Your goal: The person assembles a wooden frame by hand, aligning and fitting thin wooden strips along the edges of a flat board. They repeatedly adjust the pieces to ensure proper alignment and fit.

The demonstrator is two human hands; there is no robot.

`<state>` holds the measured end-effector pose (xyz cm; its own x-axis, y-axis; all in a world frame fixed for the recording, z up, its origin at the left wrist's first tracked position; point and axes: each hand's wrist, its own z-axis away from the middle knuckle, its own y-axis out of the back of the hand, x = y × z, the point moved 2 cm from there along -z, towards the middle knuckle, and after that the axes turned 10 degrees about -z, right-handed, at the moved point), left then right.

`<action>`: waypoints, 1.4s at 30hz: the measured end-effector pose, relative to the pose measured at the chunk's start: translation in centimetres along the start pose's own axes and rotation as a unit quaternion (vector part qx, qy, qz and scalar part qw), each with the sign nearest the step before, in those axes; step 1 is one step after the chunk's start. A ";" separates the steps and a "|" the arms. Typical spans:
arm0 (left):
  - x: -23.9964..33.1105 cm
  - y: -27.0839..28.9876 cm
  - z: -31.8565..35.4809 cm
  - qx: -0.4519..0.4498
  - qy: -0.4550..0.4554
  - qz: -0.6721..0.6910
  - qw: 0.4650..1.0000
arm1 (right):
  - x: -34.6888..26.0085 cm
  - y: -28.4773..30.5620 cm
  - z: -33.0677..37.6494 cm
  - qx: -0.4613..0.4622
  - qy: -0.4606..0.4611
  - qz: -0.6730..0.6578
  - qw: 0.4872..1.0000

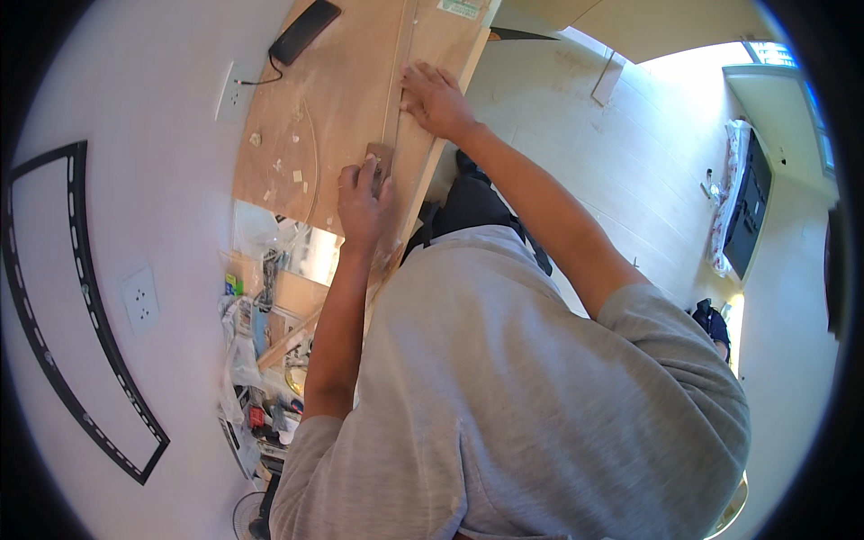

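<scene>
My left hand [363, 205] is closed round a small brown block [380, 157], pressed down on a long narrow wooden strip [412, 153]. Farther up the same strip, my right hand [437, 101] lies with its fingers stretched across the wood, the palm by the outer edge. The strip runs along the right side of a plywood worktop [346, 99]. Small chips and dust are scattered on the plywood. The underside of the block is hidden.
A black phone [305, 31] with a cable to a wall socket [232, 93] lies on the worktop. Tools and plastic bags [241, 337] crowd the space below left. A black metal bracket frame [84, 270] is on the left wall. A flat black panel [749, 202] stands at right.
</scene>
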<state>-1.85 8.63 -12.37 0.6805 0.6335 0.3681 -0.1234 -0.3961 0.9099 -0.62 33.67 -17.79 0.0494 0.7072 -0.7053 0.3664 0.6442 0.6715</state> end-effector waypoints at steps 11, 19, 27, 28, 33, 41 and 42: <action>1.8 -4.3 -12.9 0.031 0.010 0.032 0.999 | -0.2 0.6 0.1 -0.007 -0.012 -0.045 0.999; 3.5 -5.7 -19.8 0.017 0.014 0.028 0.999 | -0.2 1.8 0.5 -0.071 0.034 0.009 0.997; 6.4 -9.3 -32.3 0.058 -0.046 -0.043 0.996 | -0.2 3.5 -0.6 -0.077 0.098 0.034 0.992; 6.8 -9.8 -33.5 0.054 -0.044 -0.055 0.996 | -0.3 3.7 -0.7 -0.075 0.100 0.034 0.992; 7.7 -12.7 -40.9 0.025 0.002 -0.051 0.998 | -0.5 3.9 -0.9 -0.119 0.074 0.029 0.990; 7.0 -10.2 -53.3 0.123 -0.042 0.092 0.987 | 0.3 4.5 -1.4 -0.115 0.078 -0.005 0.990; 6.4 -8.5 -52.3 0.146 -0.029 0.126 0.981 | 0.6 4.6 -1.7 -0.160 0.068 0.004 0.985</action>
<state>-34.23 50.83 -7.77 0.6961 0.4555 0.5550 -0.0872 -0.7136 0.6951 -0.45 37.56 -14.69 -0.0823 0.7309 -0.6775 0.0529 0.6821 0.7293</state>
